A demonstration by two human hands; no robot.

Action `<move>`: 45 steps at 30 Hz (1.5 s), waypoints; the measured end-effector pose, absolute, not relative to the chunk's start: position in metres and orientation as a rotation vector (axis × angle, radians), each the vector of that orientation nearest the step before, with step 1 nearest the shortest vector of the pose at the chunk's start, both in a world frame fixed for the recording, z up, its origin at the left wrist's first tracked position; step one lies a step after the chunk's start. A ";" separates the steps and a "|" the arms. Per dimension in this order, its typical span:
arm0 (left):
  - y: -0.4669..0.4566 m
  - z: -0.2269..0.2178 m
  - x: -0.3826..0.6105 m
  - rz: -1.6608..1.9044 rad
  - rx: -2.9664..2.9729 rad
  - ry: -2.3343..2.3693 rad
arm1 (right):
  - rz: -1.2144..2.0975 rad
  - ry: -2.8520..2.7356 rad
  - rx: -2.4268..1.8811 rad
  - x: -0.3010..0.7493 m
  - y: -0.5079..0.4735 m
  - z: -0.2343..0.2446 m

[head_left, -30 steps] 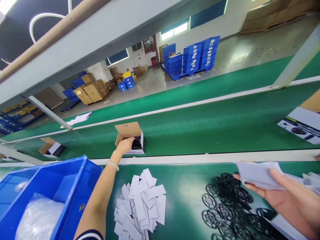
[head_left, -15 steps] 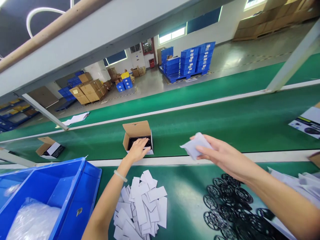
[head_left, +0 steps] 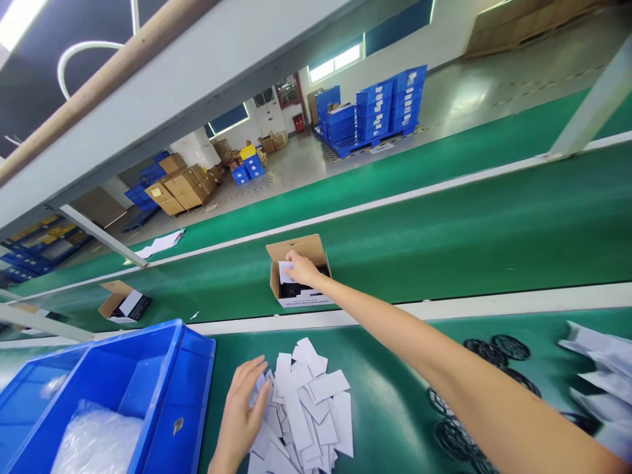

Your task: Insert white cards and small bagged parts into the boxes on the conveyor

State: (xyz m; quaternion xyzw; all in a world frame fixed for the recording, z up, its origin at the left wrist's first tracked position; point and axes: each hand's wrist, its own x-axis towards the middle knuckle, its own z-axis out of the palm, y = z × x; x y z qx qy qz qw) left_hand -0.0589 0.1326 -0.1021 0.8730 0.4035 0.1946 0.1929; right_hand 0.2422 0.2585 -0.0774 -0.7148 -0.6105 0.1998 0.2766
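The right hand [head_left: 302, 268] pinches a white packet [head_left: 285, 272] at the left part of an open cardboard box [head_left: 307, 301], which stands on the green belt [head_left: 444, 257] with black parts inside. The left hand [head_left: 241, 403] is open, thumb apart from the fingers, at the left edge of a pile of white cards [head_left: 309, 408] on the table [head_left: 380, 401]. Black wheel-shaped pieces [head_left: 451, 440] lie near the right forearm; a blue bin [head_left: 185, 388] stands left of the cards.
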 end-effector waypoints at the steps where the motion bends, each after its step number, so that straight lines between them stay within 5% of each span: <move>1: 0.128 -0.101 -0.065 0.559 2.434 1.161 | 0.527 -1.668 -1.965 0.241 0.261 -0.084; 9: 0.127 -0.100 -0.041 0.565 2.550 1.070 | 0.387 -2.118 -2.062 0.264 0.242 -0.103; 22: 0.159 -0.102 0.057 -0.457 2.981 0.627 | 0.124 -2.201 -1.686 0.298 0.101 -0.072; 29: 0.157 -0.076 0.052 -0.368 2.896 0.707 | 0.395 -2.135 -1.932 0.332 -0.014 -0.097; 36: 0.101 -0.067 0.051 0.444 2.059 0.656 | 0.466 -2.249 -1.977 0.309 -0.044 -0.122; 45: 0.037 -0.107 0.098 0.428 1.938 0.789 | 0.377 -1.994 -1.996 0.301 -0.046 -0.126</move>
